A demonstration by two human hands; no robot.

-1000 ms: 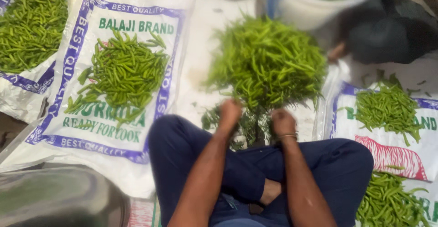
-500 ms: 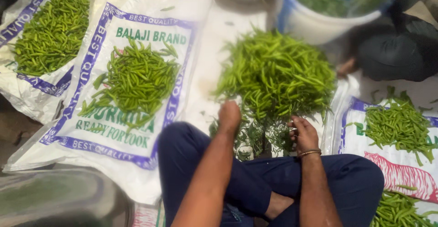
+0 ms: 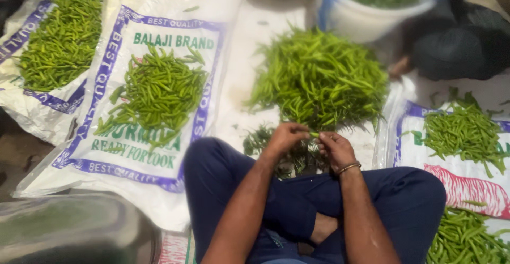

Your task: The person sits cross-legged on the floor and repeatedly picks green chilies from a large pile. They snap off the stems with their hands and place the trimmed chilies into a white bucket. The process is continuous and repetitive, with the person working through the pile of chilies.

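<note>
My left hand [image 3: 285,138] and my right hand [image 3: 336,150] meet just above my crossed legs, both pinching one green chilli [image 3: 314,134] between their fingertips. A thin bangle circles my right wrist. Straight ahead lies a big heap of green chillies [image 3: 319,78] on a white sheet. Under my hands sits a small dark pile of chilli stems [image 3: 297,155].
A printed white sack [image 3: 122,152] on the left carries a sorted chilli pile [image 3: 156,91]; another sack with chillies [image 3: 61,38] lies farther left. A white bucket [image 3: 366,17] of chillies stands at the back. More chillies [image 3: 462,131] rest on a sack at right. Another person's foot [image 3: 401,67] shows nearby.
My hands, apart before, have come together over the stem pile and now hold a chilli between them. The view has shifted slightly downward and left.
</note>
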